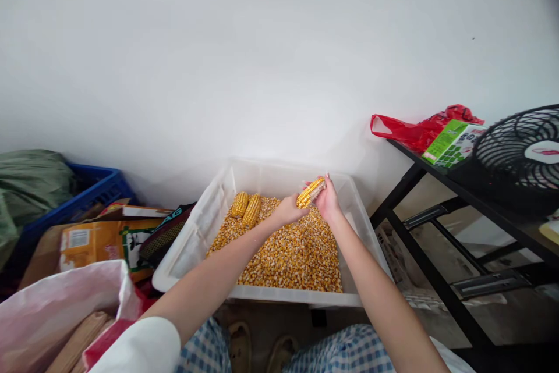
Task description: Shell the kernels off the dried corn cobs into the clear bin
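An ear of corn (310, 193) is held between my two hands above a bin of loose kernels. Part of it shows yellow kernels, and a pale strip of bare cob runs along its lower right side. My left hand (292, 210) is closed round the near left end. At the far right end my right hand (328, 201) grips the ear, its fingers partly hidden behind it. Below lies a deep heap of corn kernels (292, 256) in a white plastic bin (190, 245). Two more ears of corn (251, 211) rest on the kernels at the back left.
A black table (437, 172) at the right carries a red plastic bag (406, 131), a green-and-white box (454, 143) and a black fan (524, 146). To the left are a blue crate (109, 184), an orange package (94, 242) and a white-and-red sack (65, 294). A white wall stands behind.
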{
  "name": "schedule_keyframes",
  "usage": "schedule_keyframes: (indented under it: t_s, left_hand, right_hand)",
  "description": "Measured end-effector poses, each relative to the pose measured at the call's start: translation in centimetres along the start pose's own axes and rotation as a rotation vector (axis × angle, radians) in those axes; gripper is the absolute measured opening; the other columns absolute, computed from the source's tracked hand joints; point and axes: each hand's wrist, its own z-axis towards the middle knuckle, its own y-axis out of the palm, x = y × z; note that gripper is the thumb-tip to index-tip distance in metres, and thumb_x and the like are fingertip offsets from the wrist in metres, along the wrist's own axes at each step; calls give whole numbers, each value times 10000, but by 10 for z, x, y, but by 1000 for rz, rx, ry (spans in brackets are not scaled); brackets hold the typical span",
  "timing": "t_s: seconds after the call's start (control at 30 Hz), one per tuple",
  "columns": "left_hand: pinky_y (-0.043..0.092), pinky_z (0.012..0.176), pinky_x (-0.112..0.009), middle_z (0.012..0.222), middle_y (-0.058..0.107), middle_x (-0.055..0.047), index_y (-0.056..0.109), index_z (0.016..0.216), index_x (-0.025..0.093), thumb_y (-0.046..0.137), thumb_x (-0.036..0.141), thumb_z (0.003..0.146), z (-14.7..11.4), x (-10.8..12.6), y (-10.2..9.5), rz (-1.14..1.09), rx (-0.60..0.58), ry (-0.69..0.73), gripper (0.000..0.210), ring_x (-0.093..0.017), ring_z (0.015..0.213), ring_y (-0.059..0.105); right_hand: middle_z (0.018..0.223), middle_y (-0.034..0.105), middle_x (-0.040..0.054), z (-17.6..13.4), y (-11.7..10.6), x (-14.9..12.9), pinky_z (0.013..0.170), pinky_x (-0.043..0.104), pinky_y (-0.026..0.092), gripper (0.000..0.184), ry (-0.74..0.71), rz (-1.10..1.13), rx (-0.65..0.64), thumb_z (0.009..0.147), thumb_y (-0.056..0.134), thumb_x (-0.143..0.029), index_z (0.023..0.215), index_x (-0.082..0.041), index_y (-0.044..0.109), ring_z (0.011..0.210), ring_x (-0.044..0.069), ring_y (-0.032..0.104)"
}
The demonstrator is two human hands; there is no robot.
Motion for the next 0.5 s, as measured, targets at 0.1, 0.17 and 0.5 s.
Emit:
schedule_keyframes:
  t_s: [0.1, 0.17, 0.5]
  left_hand:
    - [417, 616, -297, 796, 575, -63, 446, 977, 158, 556, 353, 684, -4, 5, -4, 455, 114, -6, 368, -212, 716, 568]
    - [409, 649, -313, 865, 557, -78, 423, 1001, 169, 537, 290, 713, -5, 13, -6, 655, 149, 54, 332, -223, 785, 555]
    - [406, 695, -320, 966, 474, -94, 414, 1010, 175, 447, 277, 794, -17, 41, 13, 772, 86, 266, 242, -217, 905, 476]
  right_hand:
    - [660, 628, 17, 2, -4, 1, 519, 286, 472, 333, 58, 23, 163, 707, 485, -530, 755, -201, 466, 599, 169, 609]
    - [635, 615, 20, 3, -9, 1, 504, 292, 470, 362, 97, 89, 253, 716, 443, -555, 704, -194, 445, 574, 164, 600]
    - [388, 377, -63, 9, -41, -24, 441, 246, 421, 317, -62, 264, 526, 808, 295, -406, 564, -204, 302, 349, 89, 424]
